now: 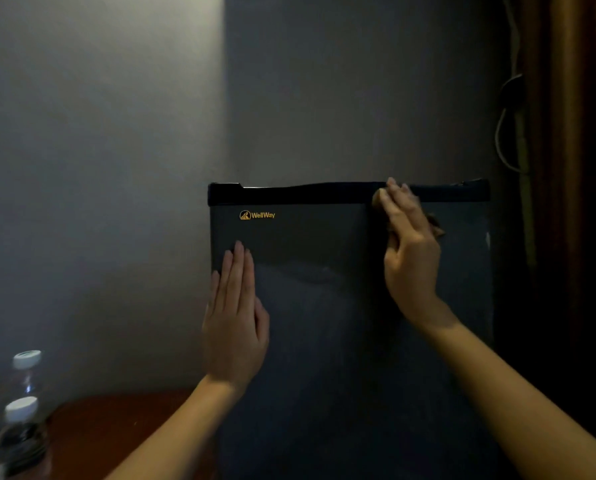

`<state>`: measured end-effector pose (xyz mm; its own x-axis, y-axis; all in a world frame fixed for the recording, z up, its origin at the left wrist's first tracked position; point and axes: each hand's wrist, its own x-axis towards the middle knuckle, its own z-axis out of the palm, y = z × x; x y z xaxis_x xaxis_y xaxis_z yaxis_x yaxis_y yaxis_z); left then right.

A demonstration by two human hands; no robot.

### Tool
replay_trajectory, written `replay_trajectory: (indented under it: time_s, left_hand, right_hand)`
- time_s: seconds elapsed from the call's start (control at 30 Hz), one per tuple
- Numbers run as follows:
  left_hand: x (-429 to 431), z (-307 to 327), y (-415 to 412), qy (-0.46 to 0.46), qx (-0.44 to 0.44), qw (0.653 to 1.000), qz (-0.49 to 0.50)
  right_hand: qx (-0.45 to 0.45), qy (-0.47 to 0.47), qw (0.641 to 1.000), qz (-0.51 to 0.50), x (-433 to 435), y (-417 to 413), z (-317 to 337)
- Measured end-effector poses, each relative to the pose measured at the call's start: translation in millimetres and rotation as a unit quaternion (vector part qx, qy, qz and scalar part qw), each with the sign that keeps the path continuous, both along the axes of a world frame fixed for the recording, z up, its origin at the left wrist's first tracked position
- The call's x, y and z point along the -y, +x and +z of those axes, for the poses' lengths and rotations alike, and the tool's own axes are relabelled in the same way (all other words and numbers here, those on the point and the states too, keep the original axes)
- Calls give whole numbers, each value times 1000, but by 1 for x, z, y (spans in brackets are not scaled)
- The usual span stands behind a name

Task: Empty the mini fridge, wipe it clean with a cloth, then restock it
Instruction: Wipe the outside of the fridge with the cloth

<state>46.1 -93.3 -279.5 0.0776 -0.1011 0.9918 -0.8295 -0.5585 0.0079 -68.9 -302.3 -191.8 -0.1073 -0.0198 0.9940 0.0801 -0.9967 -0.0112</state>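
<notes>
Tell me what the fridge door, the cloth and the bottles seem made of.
Fridge door: likely painted metal or plastic, dark with a faint sheen. Cloth: soft brownish fabric, its edge crumples. Bottles: clear plastic, see-through with white caps.

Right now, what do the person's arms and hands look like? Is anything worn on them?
Nothing worn shows. The left hand and the right hand have no glove, ring or watch, and both forearms are bare to the frame edge, no sleeve. The light is dim, so small details may escape.
</notes>
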Motion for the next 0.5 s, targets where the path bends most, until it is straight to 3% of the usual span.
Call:
replay_trajectory:
  time_s: [0.13,0.2,0.4,0.5]
  left_hand:
    - [0,0,0,-1,4,1000,0]
    - [-1,0,0,-1,7,1000,1]
    - [0,0,-1,-3,2,1000,4]
    - [0,0,-1,-4,3,1000,-2]
  right_hand:
    - [-104,-160,982,-19,6,-7,-39]
    - [-135,-189,972,-36,33,-27,-45]
    - [14,66,997,-21,53,-25,2]
    - [-31,-32,999,-6,28,-11,-14]
